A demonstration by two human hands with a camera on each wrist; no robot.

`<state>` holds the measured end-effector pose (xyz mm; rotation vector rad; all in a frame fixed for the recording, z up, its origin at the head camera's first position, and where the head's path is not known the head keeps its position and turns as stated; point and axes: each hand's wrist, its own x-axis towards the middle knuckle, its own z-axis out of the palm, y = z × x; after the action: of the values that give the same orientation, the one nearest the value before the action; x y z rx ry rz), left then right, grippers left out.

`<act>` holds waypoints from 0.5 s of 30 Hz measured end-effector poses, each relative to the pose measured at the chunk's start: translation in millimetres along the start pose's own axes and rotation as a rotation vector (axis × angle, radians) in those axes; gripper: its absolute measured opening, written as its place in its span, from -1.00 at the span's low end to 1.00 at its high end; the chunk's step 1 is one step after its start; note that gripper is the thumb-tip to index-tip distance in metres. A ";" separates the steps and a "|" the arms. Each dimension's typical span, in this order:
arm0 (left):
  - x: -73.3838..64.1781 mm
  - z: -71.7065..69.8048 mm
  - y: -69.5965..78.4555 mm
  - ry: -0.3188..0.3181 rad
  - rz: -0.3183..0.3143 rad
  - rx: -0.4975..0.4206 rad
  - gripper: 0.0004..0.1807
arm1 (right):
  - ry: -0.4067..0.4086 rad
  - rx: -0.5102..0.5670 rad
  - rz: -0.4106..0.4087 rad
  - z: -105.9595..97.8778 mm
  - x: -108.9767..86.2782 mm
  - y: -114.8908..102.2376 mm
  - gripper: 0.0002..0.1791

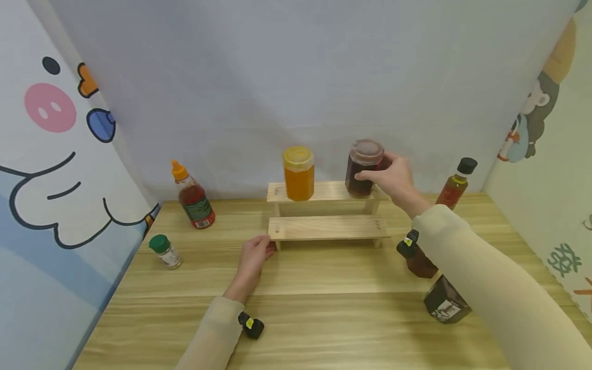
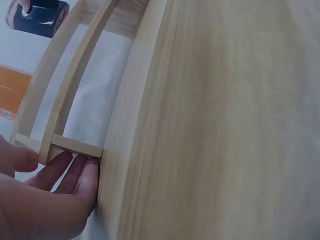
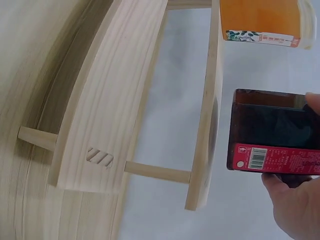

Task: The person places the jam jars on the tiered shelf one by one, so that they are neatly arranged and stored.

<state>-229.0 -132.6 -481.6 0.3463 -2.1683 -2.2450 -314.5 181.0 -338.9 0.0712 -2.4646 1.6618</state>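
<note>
My right hand [image 1: 393, 180] grips a dark jar with a red label [image 3: 272, 132] around its side, at the right end of the upper shelf. In the right wrist view a gap shows between the jar's base and the upper board. An orange-filled jar [image 1: 298, 177] stands upright toward the left of that board. The two-tier wooden rack [image 1: 328, 227] stands on the table. At its lower left end my left hand [image 1: 253, 253] touches the end and leg of the lower tier, fingers bent against the wood [image 2: 77, 145]; whether they grip it I cannot tell.
At the left are a red sauce bottle [image 1: 196, 205] with an orange cap and a green-capped spice jar [image 1: 165, 252]. On the right, partly behind my right arm, stand a tall black-capped bottle [image 1: 453, 190] and a dark squarish jar [image 1: 445, 303]. A pale curtain [image 1: 296, 77] hangs behind.
</note>
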 end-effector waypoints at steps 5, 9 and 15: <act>0.5 1.5 -2.6 0.002 -0.001 0.006 -0.65 | 0.002 0.001 0.022 5.4 1.6 -1.2 -0.35; 0.3 2.5 -1.8 0.002 0.000 0.012 -0.64 | 0.005 0.014 0.036 8.7 3.7 -1.5 -0.35; -1.4 0.5 0.4 0.003 -0.009 0.024 -0.63 | -0.001 0.036 0.055 13.8 6.6 0.1 -0.31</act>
<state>-227.8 -131.9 -481.1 0.3595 -2.1985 -2.2230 -322.6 168.7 -343.0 0.0089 -2.4590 1.7293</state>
